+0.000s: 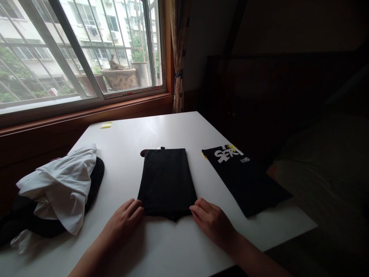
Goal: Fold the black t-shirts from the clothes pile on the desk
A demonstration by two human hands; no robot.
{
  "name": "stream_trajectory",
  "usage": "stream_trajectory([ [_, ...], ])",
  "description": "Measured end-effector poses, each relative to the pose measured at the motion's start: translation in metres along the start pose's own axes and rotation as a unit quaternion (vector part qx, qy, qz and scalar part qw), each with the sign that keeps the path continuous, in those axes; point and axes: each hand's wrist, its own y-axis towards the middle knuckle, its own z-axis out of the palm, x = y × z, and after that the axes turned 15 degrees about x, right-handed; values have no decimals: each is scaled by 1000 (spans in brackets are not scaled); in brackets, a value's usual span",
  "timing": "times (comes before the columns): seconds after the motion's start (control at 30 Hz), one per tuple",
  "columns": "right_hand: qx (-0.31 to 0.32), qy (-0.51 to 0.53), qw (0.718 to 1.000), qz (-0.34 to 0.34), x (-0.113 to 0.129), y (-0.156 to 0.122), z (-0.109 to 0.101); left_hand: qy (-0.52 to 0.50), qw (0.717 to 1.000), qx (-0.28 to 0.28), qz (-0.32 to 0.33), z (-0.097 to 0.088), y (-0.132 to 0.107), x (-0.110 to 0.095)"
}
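Note:
A black folded garment (168,181) lies flat in front of me on the white table (161,250), shaped into a near rectangle. Its near edge is a little uneven, with a small point sticking out at the middle. My left hand (129,215) is closed on the near left corner, fingers curled over the cloth. At the near right corner my right hand (211,221) pinches the cloth between thumb and fingers. What kind of garment it is cannot be told from this folded state.
To the right lies a folded black shirt (245,181) with white lettering and yellow patches. A loose heap of clothes, with a white garment (63,184) on top of black ones, is at the left. A yellow sticky-note pad (106,125) sits near the far edge, below the barred window.

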Motion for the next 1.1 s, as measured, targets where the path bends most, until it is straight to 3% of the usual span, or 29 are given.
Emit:
stream_trajectory([
  [0.13,31,-16,999,-10,1,-3,4,15,1000,11,1,-1,-3,3],
  [0.33,16,-43,998,-34,-5,-4,2,50,998,31,33,-5,-13,12],
  [0.5,33,-13,996,-78,-14,-5,-5,63,996,11,63,-8,-20,14],
  [0.67,30,-16,997,-63,-14,-6,-9,77,995,-16,61,-11,-20,12],
  [0.9,-28,39,996,-75,-3,-4,-13,83,994,-42,59,-10,-18,8],
  [1.1,40,41,995,-82,-3,-3,-11,55,997,-40,46,-12,-19,10],
])
